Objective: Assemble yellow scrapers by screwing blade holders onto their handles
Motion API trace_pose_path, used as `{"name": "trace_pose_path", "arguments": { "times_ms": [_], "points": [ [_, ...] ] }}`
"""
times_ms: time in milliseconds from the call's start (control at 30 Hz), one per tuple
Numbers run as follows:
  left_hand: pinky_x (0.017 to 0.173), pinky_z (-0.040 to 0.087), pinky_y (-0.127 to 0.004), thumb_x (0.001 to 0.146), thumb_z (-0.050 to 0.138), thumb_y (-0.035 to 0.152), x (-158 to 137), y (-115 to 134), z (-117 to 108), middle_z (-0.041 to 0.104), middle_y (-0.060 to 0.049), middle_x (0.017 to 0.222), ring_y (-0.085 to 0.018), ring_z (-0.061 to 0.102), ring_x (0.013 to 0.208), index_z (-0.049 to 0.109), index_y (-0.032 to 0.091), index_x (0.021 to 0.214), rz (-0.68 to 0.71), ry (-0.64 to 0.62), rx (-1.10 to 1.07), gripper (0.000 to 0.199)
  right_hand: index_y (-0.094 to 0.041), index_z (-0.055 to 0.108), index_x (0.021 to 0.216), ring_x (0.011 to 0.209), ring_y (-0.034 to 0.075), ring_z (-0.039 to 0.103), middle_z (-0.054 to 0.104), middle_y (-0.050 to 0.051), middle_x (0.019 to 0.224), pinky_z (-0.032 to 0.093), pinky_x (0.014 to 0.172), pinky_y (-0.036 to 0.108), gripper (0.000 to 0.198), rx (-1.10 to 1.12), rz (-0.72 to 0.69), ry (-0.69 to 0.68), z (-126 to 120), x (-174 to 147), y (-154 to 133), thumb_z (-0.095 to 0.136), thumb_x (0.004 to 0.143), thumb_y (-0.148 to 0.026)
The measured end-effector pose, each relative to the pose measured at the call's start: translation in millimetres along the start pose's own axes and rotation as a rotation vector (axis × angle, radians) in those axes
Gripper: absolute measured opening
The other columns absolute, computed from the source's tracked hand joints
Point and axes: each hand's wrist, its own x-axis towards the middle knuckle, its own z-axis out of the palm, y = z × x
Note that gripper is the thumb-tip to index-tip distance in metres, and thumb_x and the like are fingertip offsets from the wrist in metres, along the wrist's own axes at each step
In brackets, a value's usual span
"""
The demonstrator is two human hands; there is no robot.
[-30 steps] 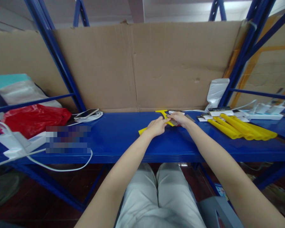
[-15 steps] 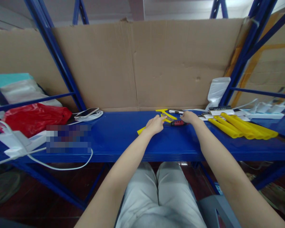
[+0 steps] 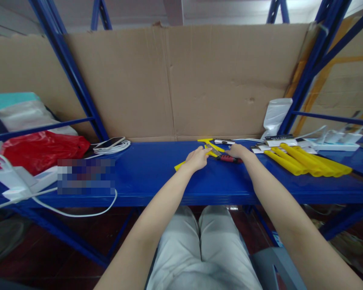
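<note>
Where the left hand [image 3: 197, 158] grips: a yellow handle [image 3: 179, 165], fingers closed around it, its end poking out left of the fist.
Red-and-black tool [image 3: 229, 158]: on the near side of the right hand [image 3: 238, 151].
Right fingers: bent; cannot tell whether they hold anything.
Yellow T-shaped piece [image 3: 212, 144]: just beyond the left fingers.
Cardboard [image 3: 214, 80]: behind both hands.

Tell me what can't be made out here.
All in the head view:
Middle of the yellow piece: covered by the left hand.
Whatever the right hand may pinch: hidden by its own fingers, too small.
Whatever lies behind the pixelated patch.
Grey object: cut off by the bottom edge.
</note>
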Motion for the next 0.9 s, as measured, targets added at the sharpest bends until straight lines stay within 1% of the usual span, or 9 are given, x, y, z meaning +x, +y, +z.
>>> {"name": "trace_pose_path", "arguments": {
  "times_ms": [100,167,300,400,467,600,667,767,900],
  "points": [
    [0.088,0.043,-0.030,0.091,0.042,0.027,0,0,1,0.053,-0.007,0.115,-0.021,0.056,0.103,0.044,0.030,0.136,0.001,0.000,0.003,0.045,-0.009,0.068,0.106,0.103,0.026,0.061,0.066,0.019,0.107,0.046,0.079,0.029,0.038,-0.004,-0.045,0.021,2,1,-3,0.046,0.085,-0.033],
    [0.088,0.044,-0.030,0.091,0.042,0.027,1,0,1,0.053,-0.007,0.115,-0.021,0.057,0.103,0.043,0.029,0.136,0.003,-0.002,0.007,0.045,-0.013,0.069,0.102,0.100,0.022,0.062,0.067,0.015,0.107,0.045,0.078,0.026,0.032,0.022,-0.078,0.047,2,1,-5,0.047,0.085,-0.028],
    [0.087,0.044,-0.031,0.091,0.042,0.027,1,-1,2,0.054,-0.007,0.114,-0.021,0.058,0.100,0.044,0.029,0.136,0.015,-0.016,0.024,0.045,-0.017,0.068,0.106,0.099,0.019,0.062,0.066,0.010,0.112,0.044,0.078,0.021,0.031,0.085,-0.155,0.115,0,0,-7,0.048,0.082,-0.019],
    [0.087,0.044,-0.031,0.091,0.042,0.026,2,-2,2,0.054,-0.007,0.114,-0.021,0.058,0.100,0.044,0.028,0.136,0.018,-0.015,0.025,0.045,-0.015,0.067,0.109,0.102,0.018,0.061,0.066,0.010,0.113,0.043,0.081,0.021,0.034,0.111,-0.189,0.164,-1,3,-11,0.047,0.081,-0.014],
    [0.087,0.044,-0.031,0.091,0.041,0.027,2,-2,2,0.053,-0.007,0.115,-0.021,0.058,0.101,0.043,0.028,0.136,0.019,-0.009,0.020,0.045,-0.014,0.067,0.108,0.104,0.019,0.060,0.065,0.011,0.113,0.043,0.082,0.022,0.034,0.103,-0.188,0.163,1,7,-15,0.046,0.081,-0.014],
    [0.086,0.044,-0.031,0.091,0.041,0.027,1,-2,3,0.053,-0.007,0.115,-0.021,0.057,0.101,0.042,0.029,0.137,0.023,-0.009,0.020,0.046,-0.020,0.060,0.122,0.111,0.024,0.056,0.059,0.012,0.125,0.044,0.086,0.029,0.041,0.063,-0.162,0.087,8,22,-20,0.049,0.082,-0.022],
    [0.085,0.044,-0.031,0.091,0.041,0.027,1,-2,3,0.054,-0.006,0.113,-0.021,0.057,0.100,0.040,0.031,0.138,0.025,-0.010,0.023,0.047,-0.022,0.058,0.124,0.110,0.024,0.057,0.059,0.011,0.125,0.044,0.085,0.029,0.043,0.061,-0.178,0.036,11,28,-20,0.052,0.081,-0.025],
    [0.084,0.044,-0.031,0.091,0.040,0.027,1,-2,3,0.054,-0.007,0.111,-0.021,0.057,0.099,0.041,0.031,0.138,0.031,-0.008,0.023,0.047,-0.019,0.065,0.113,0.101,0.021,0.062,0.065,0.012,0.114,0.045,0.081,0.025,0.036,0.045,-0.212,0.018,12,31,-19,0.053,0.080,-0.025],
    [0.083,0.044,-0.031,0.092,0.040,0.028,1,-1,2,0.053,-0.007,0.110,-0.021,0.058,0.096,0.042,0.031,0.137,0.025,-0.008,0.027,0.045,-0.012,0.068,0.104,0.098,0.022,0.063,0.068,0.015,0.104,0.045,0.077,0.024,0.031,-0.008,-0.182,0.096,9,25,-19,0.054,0.080,-0.025]
  ]
}}
